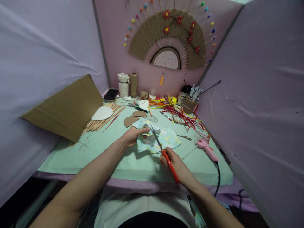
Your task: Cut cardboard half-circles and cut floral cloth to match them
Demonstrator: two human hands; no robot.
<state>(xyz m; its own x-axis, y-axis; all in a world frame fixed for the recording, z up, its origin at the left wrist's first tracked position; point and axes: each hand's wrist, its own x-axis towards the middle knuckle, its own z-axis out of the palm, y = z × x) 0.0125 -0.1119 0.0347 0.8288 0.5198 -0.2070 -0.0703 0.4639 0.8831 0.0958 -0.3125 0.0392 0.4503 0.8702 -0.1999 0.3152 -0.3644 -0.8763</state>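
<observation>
My left hand point(133, 135) pinches a piece of light blue floral fabric point(143, 145), thumb on top, above the front middle of the table. My right hand point(173, 161) grips red-handled scissors point(171, 166), whose blades point up and left beside the held fabric. Whether the blades touch the cloth I cannot tell. More of the same floral fabric point(168, 139) spreads to the right, under the blades. Just behind my left hand lie two half-round brown cardboard pieces, one nearer point(130, 121) and one farther point(139, 113).
A pink glue gun point(207, 150) with a black cord lies at right. A cardboard sheet point(66, 109) leans at left over thin sticks point(104, 118). Behind are green-handled pliers point(142, 109), red pipe cleaners point(180, 112), a white bottle point(123, 85) and a jar point(190, 105). A decorated fan point(147, 38) hangs on the wall.
</observation>
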